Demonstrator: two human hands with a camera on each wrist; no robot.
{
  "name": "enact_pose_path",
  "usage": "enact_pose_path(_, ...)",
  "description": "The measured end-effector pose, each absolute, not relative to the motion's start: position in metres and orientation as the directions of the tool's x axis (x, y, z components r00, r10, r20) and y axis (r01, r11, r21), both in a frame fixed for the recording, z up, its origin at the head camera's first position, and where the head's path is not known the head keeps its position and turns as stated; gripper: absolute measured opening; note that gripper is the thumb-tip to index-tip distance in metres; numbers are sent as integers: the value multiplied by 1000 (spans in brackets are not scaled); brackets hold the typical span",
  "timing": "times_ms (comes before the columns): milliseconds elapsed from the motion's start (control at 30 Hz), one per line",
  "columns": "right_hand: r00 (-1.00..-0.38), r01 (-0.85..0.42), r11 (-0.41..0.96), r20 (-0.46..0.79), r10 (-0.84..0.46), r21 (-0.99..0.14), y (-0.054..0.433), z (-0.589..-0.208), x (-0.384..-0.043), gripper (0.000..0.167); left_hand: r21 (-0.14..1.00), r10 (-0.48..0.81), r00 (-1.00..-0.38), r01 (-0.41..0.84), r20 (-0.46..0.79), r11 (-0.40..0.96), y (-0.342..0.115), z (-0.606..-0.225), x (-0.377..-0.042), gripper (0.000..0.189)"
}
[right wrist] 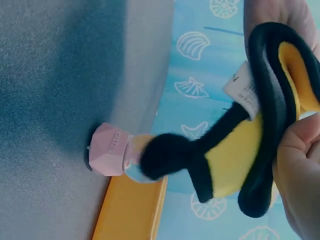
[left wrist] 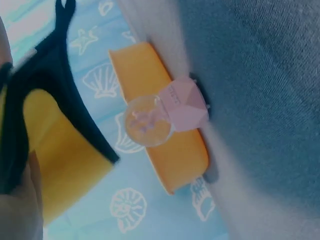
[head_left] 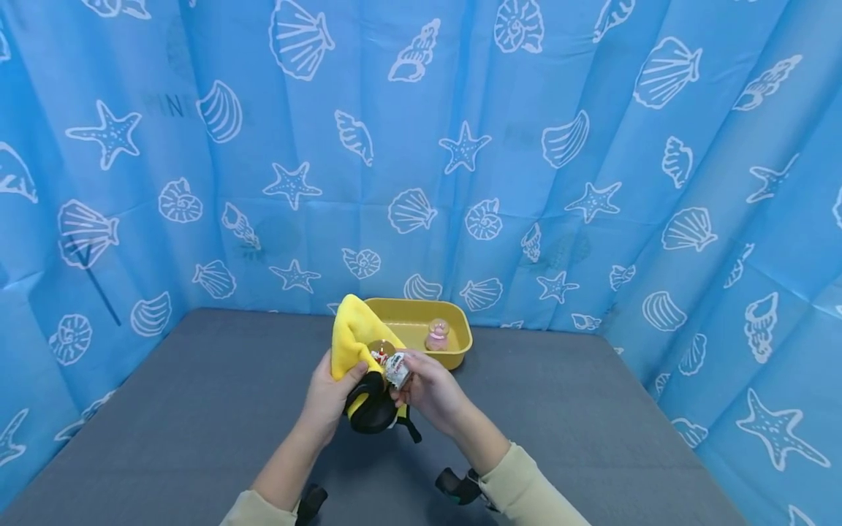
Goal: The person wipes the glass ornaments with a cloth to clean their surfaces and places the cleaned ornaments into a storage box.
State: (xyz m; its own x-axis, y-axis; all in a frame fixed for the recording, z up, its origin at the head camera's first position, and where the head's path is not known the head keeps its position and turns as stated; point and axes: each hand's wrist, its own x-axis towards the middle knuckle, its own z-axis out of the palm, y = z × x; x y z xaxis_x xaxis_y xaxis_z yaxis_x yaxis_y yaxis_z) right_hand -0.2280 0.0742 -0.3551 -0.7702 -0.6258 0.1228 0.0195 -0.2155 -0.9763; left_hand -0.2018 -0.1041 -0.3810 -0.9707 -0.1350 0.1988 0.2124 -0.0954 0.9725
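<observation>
Cloth (head_left: 350, 329), yellow and black, sits between the left hand (head_left: 325, 394) and right hand (head_left: 430, 387), each grip pinching it. Just beyond, a snow globe (left wrist: 186, 104) stands upright on the worktop (head_left: 539, 424) before a yellow tub (head_left: 454, 360); neither hand looks clearly nearer.

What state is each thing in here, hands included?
Left hand: gripping yellow cloth
Right hand: gripping yellow cloth
Yellow cloth: held up, bent
White tag: sticking out
Tub: upright, open-topped
Rear globe: upright inside tub
Front globe: upright on table
Curtain: hanging, creased
</observation>
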Motion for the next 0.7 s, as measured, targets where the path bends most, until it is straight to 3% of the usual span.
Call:
enact_pose_path(100, -754, 28, -221, 125, -645, -975, 76, -354, -228, 29, 973, -105, -978, 192, 180, -128, -105, -378, -202, 47)
enact_pose_path(333, -742, -63, -103, 116, -660, -993, 78, -355, -228, 50, 977, -41, -987, 162, 157, -142, -101, -374, -200, 54)
enact_pose_path(500, -723, -192, 34, 118, -681, -981, 78, -358, -230, 49, 985, -102, -986, 144, 134, -97, -96, -376, -198, 54)
enact_pose_path(700, -684, -311, 98, 151, -714, -945, 78, -360, -230, 48, 988, -220, -969, 136, 117, -75, -93, -379, -197, 47)
